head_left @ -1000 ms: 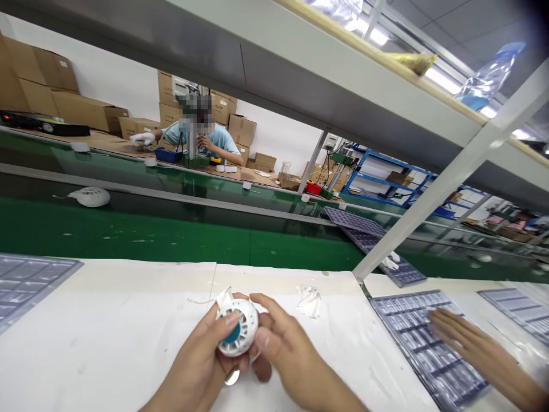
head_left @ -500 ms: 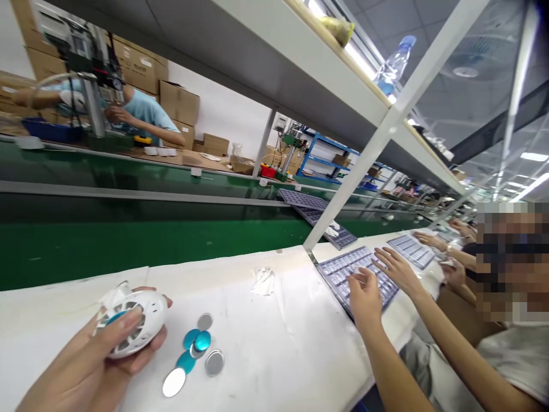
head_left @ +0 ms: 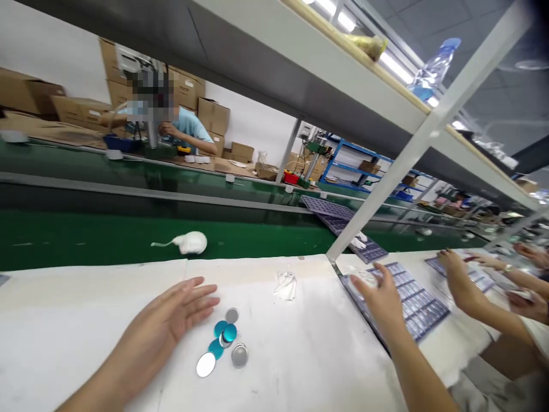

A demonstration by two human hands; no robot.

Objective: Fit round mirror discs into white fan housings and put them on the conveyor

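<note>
My left hand (head_left: 169, 326) reaches in from the lower left over the white table covering, fingers stretched out and holding nothing. Just right of its fingertips lies a small cluster of round discs: blue ones (head_left: 217, 348), grey metal ones (head_left: 239, 355) and a shiny, mirror-like one (head_left: 206, 364). Some of them overlap. Beyond the hand, a white rounded casing (head_left: 195, 242) with a thin strap trailing left rests on the green belt (head_left: 107, 237), apart from the hand. My right hand is out of view.
A crumpled white tissue (head_left: 285, 286) lies on the table. To the right, a co-worker's hands (head_left: 381, 297) are over a compartment tray (head_left: 422, 309). A slanted white post (head_left: 377, 183) supports the overhead shelf (head_left: 343, 68). Across the belt, a person sits at a press.
The white casing has left my hold and now lies on the green belt. My left hand is empty, its fingers extended towards the discs. The view has shifted left.
</note>
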